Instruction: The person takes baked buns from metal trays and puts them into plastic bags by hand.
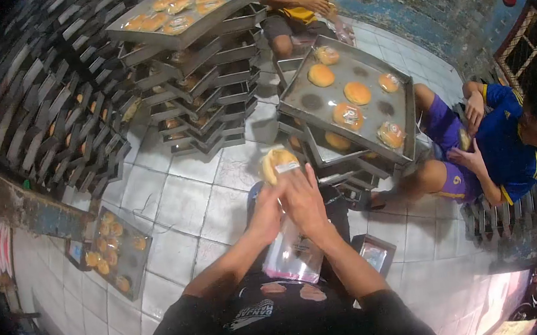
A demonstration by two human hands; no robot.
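Observation:
A round golden bun with a white label on its clear wrapper is in front of me, just beyond my fingertips. My right hand is closed on the near side of the bagged bun, its fingers pointing forward. Pressed close beside it, my left hand is closed at the bag's lower part; its fingertips are partly hidden. On my lap, below both wrists, lies a stack of clear plastic bags with a pinkish edge.
Ahead to the right, a metal tray of buns, some wrapped, tops a stack. Another tray stack stands ahead-left. A lower tray with buns lies at left. One person sits at right, another at the back. A small box sits right.

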